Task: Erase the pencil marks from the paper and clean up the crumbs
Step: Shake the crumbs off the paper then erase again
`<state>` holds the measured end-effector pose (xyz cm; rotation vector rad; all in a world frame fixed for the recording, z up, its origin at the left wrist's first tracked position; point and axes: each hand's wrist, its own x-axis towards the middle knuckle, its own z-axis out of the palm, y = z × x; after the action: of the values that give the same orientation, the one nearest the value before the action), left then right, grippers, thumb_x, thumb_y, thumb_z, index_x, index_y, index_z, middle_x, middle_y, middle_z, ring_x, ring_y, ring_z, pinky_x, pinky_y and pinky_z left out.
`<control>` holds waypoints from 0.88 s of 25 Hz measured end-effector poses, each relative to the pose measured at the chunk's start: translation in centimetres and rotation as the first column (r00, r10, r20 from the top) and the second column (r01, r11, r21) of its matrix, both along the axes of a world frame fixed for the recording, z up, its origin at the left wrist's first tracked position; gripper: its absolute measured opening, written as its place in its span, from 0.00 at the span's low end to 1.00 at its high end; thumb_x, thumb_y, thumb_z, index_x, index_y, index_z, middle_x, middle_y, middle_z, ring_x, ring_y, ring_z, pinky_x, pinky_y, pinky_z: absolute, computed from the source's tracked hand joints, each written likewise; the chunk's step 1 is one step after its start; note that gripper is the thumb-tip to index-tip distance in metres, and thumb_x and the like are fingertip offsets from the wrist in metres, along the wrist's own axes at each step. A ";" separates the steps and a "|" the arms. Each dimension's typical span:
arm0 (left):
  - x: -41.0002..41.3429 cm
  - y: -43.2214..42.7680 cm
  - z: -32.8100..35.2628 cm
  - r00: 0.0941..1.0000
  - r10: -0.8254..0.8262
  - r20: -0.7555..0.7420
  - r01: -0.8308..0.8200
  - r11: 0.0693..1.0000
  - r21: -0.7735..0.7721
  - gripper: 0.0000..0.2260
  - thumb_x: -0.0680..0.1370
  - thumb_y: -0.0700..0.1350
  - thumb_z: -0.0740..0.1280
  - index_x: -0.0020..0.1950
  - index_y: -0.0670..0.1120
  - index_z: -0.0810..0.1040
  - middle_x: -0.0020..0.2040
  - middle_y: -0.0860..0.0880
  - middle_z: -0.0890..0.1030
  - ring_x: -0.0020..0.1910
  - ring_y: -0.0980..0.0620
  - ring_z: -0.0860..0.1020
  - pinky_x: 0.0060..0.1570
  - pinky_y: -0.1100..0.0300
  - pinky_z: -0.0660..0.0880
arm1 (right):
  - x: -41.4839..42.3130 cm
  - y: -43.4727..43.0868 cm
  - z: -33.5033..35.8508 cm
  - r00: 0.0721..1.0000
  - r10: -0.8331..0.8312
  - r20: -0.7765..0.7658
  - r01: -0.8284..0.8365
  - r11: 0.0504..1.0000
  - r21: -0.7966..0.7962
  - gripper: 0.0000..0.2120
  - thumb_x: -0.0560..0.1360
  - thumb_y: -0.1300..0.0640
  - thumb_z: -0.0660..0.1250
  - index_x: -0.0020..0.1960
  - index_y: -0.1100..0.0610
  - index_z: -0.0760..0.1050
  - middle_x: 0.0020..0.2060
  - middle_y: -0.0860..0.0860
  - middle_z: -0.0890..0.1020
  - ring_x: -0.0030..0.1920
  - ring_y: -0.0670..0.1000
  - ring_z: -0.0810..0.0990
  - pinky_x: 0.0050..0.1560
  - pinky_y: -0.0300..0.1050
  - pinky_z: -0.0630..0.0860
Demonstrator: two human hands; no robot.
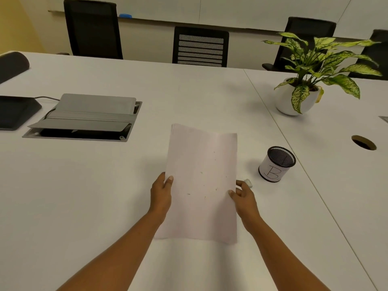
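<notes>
Over the near middle of the desk (pixel 105 196), in the head view, both hands are lifting the paper (pixel 202 181) by its side edges, probably to tip off the crumbs (pixel 204 197) scattered on it. The left hand (pixel 161 195) is pinching the left edge, thumb on top; the right hand (pixel 244 198) is pinching the right edge likewise. An eraser (pixel 248 182) is lying just beyond the right fingers.

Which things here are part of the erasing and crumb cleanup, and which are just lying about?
Job: paper held by left hand and right hand; crumbs on it; eraser.
Lying about: mesh cup, potted plant, cable box, chairs.
</notes>
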<state>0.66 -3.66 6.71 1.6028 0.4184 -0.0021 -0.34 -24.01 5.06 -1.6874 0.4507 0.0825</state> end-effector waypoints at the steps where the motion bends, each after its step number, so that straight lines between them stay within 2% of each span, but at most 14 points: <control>1: -0.6 0.0 0.5 0.999 -0.008 0.038 0.009 1.000 -0.009 0.18 0.81 0.44 0.56 0.71 0.41 0.64 0.66 0.48 0.70 0.66 0.48 0.68 0.63 0.59 0.64 | -0.7 0.0 0.6 0.999 0.001 0.034 -0.001 1.000 0.001 0.11 0.76 0.64 0.59 0.59 0.57 0.68 0.49 0.55 0.82 0.49 0.56 0.80 0.50 0.53 0.77; 5: -3.1 0.0 1.3 0.988 -0.007 0.155 0.012 0.999 -0.030 0.15 0.81 0.44 0.56 0.67 0.43 0.69 0.59 0.49 0.75 0.58 0.51 0.73 0.56 0.62 0.69 | -3.2 0.3 2.0 0.989 -0.023 0.144 0.021 1.000 0.017 0.10 0.76 0.65 0.58 0.54 0.55 0.71 0.48 0.55 0.82 0.48 0.53 0.80 0.47 0.46 0.76; 8: -5.2 -0.1 1.4 0.982 0.016 0.190 -0.005 0.998 -0.063 0.14 0.81 0.44 0.56 0.66 0.44 0.70 0.57 0.50 0.77 0.55 0.54 0.75 0.53 0.65 0.72 | -5.2 0.6 2.7 0.980 -0.034 0.194 0.033 0.999 0.008 0.12 0.76 0.65 0.58 0.48 0.48 0.72 0.48 0.52 0.82 0.49 0.53 0.80 0.52 0.49 0.76; 11: -7.1 -0.4 1.7 0.973 0.037 0.228 -0.010 0.993 -0.117 0.09 0.81 0.44 0.57 0.59 0.50 0.72 0.51 0.55 0.78 0.48 0.59 0.77 0.42 0.69 0.75 | -6.8 0.6 3.2 0.966 -0.028 0.255 0.030 1.000 -0.005 0.10 0.76 0.65 0.59 0.51 0.52 0.72 0.47 0.52 0.82 0.49 0.53 0.80 0.53 0.50 0.76; 14: -8.4 -0.3 1.6 0.968 0.054 0.243 -0.022 0.991 -0.134 0.08 0.78 0.42 0.62 0.57 0.52 0.72 0.49 0.55 0.79 0.48 0.58 0.78 0.42 0.67 0.75 | -8.3 0.6 3.0 0.958 -0.018 0.287 0.022 1.000 -0.011 0.08 0.76 0.66 0.58 0.53 0.58 0.72 0.49 0.55 0.81 0.50 0.53 0.80 0.52 0.48 0.77; 19: -9.8 0.0 1.3 0.971 0.051 0.232 -0.018 0.990 -0.142 0.10 0.76 0.42 0.66 0.56 0.51 0.74 0.49 0.54 0.80 0.48 0.55 0.79 0.43 0.64 0.76 | -10.2 1.0 2.7 0.953 0.024 0.301 -0.017 1.000 -0.026 0.12 0.76 0.66 0.57 0.50 0.49 0.71 0.48 0.50 0.80 0.50 0.48 0.79 0.50 0.39 0.76; 22: -10.1 0.1 1.7 0.970 0.069 0.231 -0.027 0.983 -0.180 0.08 0.75 0.42 0.66 0.54 0.49 0.76 0.47 0.53 0.81 0.46 0.54 0.80 0.40 0.66 0.77 | -10.7 0.8 3.0 0.947 0.019 0.322 -0.007 0.999 -0.037 0.11 0.76 0.65 0.58 0.49 0.49 0.71 0.48 0.50 0.80 0.49 0.48 0.79 0.49 0.38 0.77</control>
<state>-9.43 -3.58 8.40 1.3988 0.2635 0.1837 -10.99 -23.18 8.02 -1.6999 0.1951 -0.1915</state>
